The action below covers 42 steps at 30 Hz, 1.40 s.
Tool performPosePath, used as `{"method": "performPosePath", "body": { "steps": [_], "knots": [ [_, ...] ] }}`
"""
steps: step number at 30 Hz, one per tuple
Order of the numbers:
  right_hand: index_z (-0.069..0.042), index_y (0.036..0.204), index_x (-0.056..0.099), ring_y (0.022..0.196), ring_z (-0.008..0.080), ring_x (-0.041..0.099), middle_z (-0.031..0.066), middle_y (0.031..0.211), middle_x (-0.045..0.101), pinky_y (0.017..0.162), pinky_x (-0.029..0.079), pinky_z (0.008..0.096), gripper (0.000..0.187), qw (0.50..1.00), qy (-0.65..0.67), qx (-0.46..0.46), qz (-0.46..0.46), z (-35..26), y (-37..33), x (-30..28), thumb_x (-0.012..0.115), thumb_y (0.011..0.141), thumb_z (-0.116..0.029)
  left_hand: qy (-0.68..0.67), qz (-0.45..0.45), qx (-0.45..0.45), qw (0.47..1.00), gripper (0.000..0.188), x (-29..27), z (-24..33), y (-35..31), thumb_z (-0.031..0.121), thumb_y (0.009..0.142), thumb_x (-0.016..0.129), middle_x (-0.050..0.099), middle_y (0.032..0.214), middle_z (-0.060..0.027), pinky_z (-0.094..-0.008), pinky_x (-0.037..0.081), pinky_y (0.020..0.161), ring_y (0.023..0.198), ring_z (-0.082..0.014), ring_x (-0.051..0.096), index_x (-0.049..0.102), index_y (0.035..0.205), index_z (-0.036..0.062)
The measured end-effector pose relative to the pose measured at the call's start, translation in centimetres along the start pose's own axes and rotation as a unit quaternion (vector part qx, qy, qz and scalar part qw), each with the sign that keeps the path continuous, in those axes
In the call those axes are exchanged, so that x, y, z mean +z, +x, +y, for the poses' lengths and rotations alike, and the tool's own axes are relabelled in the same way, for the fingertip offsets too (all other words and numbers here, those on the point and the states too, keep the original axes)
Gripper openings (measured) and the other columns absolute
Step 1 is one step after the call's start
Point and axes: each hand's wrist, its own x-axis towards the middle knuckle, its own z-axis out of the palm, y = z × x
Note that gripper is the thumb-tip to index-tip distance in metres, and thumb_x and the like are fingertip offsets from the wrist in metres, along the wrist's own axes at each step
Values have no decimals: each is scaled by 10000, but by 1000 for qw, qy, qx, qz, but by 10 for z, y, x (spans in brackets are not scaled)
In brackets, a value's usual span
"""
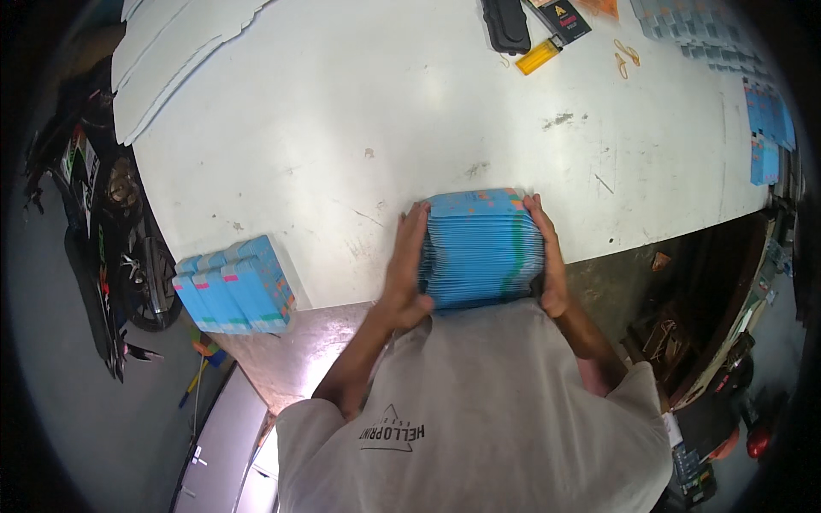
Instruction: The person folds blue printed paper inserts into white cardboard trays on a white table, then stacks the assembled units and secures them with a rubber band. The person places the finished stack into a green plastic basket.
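A thick stack of blue folded cards or booklets [479, 256], with orange spots on its top face and a green band down its edges, is at the near edge of the white table, close to my body. My left hand [408, 269] presses flat along its left side, thumb low near the front corner. Along the right side lies my right hand [550, 256], fingers extended up to the far corner. Between the two palms the stack is gripped from both sides. Its underside is hidden.
Blue bundles [235, 286] stand at the table's left near corner; more blue stacks [770, 128] sit far right. A yellow lighter [539, 56], black case [506, 26] and rubber bands [627, 56] lie at the back. White sheets [175, 51] cover the far left. A motorbike [111, 222] stands left.
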Motion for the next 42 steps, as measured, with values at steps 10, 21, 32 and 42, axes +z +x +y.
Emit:
{"method": "performPosePath", "body": {
  "steps": [10, 21, 32, 42],
  "knots": [
    [80, 1655, 134, 1622, 453, 89, 314, 1712, 184, 1308, 91, 556, 1316, 993, 31, -103, 53, -19, 38, 23, 470, 865, -918, -27, 106, 60, 992, 1241, 5, 12, 13, 831, 938, 382, 134, 1704, -365, -613, 94, 1280, 1583, -515, 140, -9, 1661, -98],
    [-25, 1253, 668, 1374, 348, 581, 215, 1333, 674, 1143, 449, 444, 297, 971, -171, -105, 133, -16, 122, -13, 728, 998, -163, 101, 171, 54, 978, 165, -37, 10, 109, 127, 960, 739, 686, 1056, -138, -399, 510, 880, 958, -279, 632, 659, 1044, 10],
    [-11, 1598, 389, 1558, 401, 342, 253, 1586, 477, 1256, 294, 536, 994, 997, 60, 3, 44, -7, 3, 14, 550, 966, -761, 33, 137, 75, 987, 1010, 18, -9, 3, 697, 960, 551, 485, 1528, -302, -545, 336, 1198, 1409, -445, 478, 347, 1584, -70],
    [66, 1637, 242, 1606, 458, 182, 292, 1686, 293, 1302, 129, 554, 1170, 998, -29, -52, 8, -16, 41, 14, 583, 890, -767, 26, 87, 70, 993, 1216, -4, 7, 25, 665, 874, 682, 333, 1624, -340, -600, 225, 1252, 1504, -502, 344, 124, 1663, -73]
  ]
}}
